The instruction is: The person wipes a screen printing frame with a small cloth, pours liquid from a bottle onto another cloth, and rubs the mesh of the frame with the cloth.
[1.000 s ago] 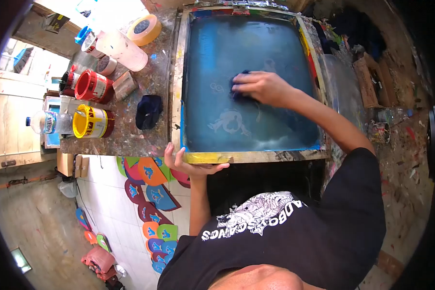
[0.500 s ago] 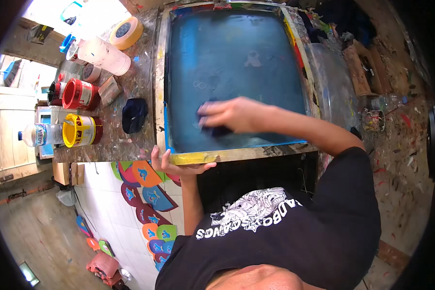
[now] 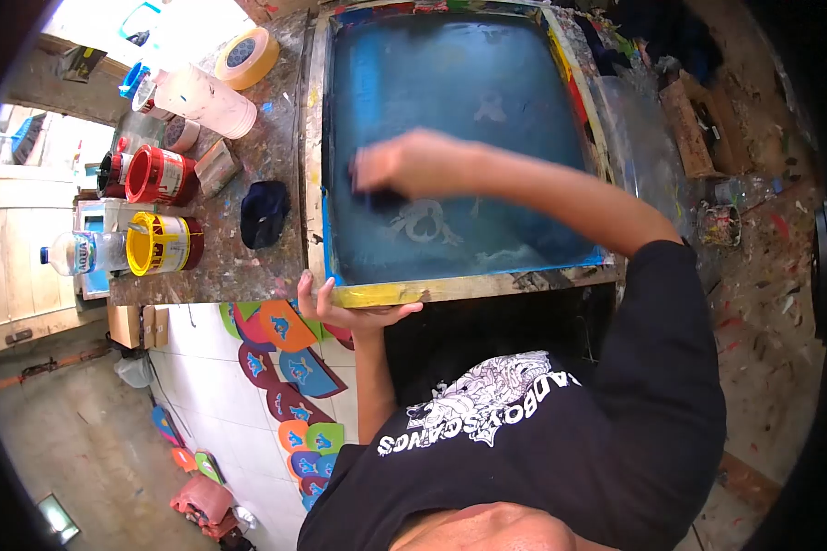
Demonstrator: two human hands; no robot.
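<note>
A silk-screen frame (image 3: pixel 524 278) with wooden edges and a dark blue-green mesh lies over the table's edge. My right hand (image 3: pixel 413 165) is closed on a dark cloth (image 3: pixel 383 198), pressed against the left part of the mesh; motion blurs both. A pale figure (image 3: pixel 423 223) shows on the mesh just below the cloth. At the frame's near left corner, my left hand (image 3: pixel 363 315) grips the wooden edge from beneath, fingers curled up around it. To the left of the frame rests another dark cloth (image 3: pixel 265 214), crumpled on the table.
Left on the paint-stained table (image 3: pixel 230 280) stand a yellow paint can (image 3: pixel 165 244), a red paint can (image 3: pixel 161 174), a whitish plastic bottle (image 3: pixel 207 101) and a tape roll (image 3: pixel 247 58). A water bottle (image 3: pixel 83 253) lies beside them. Colourful printed pieces (image 3: pixel 289 367) cover part of the floor.
My right hand has moved the cloth up and left across the mesh, uncovering the pale figure. My left hand keeps its hold on the frame's corner. The whole view has shifted slightly.
</note>
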